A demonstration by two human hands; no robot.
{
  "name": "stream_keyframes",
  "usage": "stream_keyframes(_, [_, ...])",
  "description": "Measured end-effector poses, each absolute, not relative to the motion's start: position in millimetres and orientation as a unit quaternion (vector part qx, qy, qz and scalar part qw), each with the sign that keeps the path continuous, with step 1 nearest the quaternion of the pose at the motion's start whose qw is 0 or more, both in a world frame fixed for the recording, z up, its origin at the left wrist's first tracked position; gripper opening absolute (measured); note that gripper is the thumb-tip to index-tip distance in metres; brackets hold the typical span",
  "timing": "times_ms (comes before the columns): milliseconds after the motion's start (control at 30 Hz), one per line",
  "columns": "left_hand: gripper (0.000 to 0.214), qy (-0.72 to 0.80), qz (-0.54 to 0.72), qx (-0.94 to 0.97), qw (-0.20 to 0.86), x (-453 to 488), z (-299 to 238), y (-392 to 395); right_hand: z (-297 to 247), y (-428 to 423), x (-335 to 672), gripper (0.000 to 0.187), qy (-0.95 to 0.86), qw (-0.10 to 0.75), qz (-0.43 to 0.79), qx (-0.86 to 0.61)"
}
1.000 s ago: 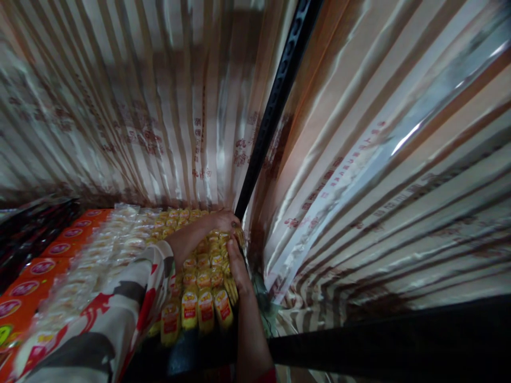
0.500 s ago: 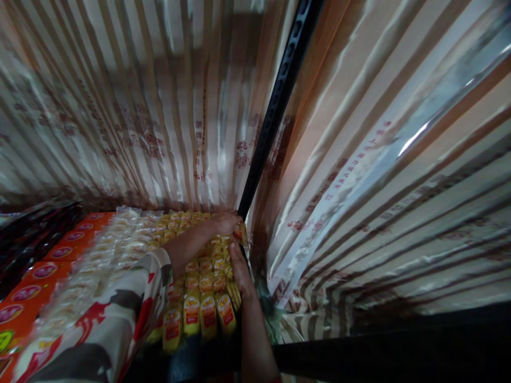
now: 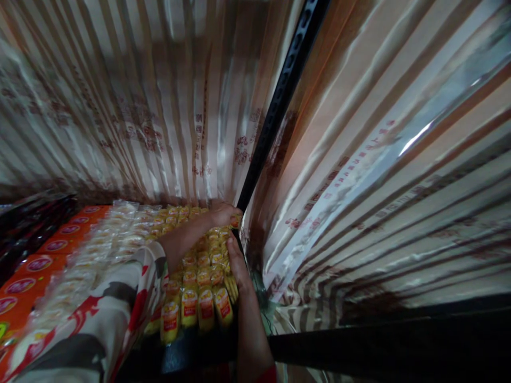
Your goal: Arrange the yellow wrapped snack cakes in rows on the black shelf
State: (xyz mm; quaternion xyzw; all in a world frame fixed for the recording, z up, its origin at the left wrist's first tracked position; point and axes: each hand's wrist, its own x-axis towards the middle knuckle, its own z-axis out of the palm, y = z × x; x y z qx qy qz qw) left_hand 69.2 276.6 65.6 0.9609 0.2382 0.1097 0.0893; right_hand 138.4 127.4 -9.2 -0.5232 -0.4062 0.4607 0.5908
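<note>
Rows of small yellow snack packs [image 3: 206,308] with red-and-white labels stand close together on a dark shelf. Across their back right corner reaches my left hand [image 3: 224,214], its fingers closed around a single yellow snack pack [image 3: 235,220] beside the black post. My right hand [image 3: 238,268] lies along the right side of the rows, fingers stretched out against the outermost packs. Some of its fingers are hidden from view. My left sleeve, patterned in white, grey and red, covers part of the goods.
Clear-wrapped pale packs [image 3: 90,260] and orange boxes [image 3: 56,244] fill the shelf to the left, with dark shiny packages [image 3: 32,229] beyond. A perforated black post [image 3: 275,114] rises at the corner. Pleated printed sheeting [image 3: 175,106] hangs behind and to the right.
The pack in my left hand has shifted slightly back and left at the corner. My right hand stays along the rows' side. The whole view has moved a little.
</note>
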Motion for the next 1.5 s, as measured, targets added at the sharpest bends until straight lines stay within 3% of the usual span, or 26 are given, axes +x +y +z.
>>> stream_keyframes(200, [0.036,0.276,0.045,0.959,0.049,80,69,263,-6,128,139,0.065,-0.408,0.58,0.458,-0.536])
stream_keyframes(500, [0.027,0.276,-0.054,0.96,0.007,92,82,258,-1,127,139,0.065,-0.409,0.568,0.451,-0.554])
stream_keyframes(933, [0.022,0.355,-0.009,0.935,0.005,94,69,257,-3,128,138,0.063,-0.415,0.577,0.461,-0.532])
stream_keyframes(1500, [0.039,0.338,0.128,0.93,0.069,76,66,257,-5,128,138,0.065,-0.397,0.576,0.476,-0.533])
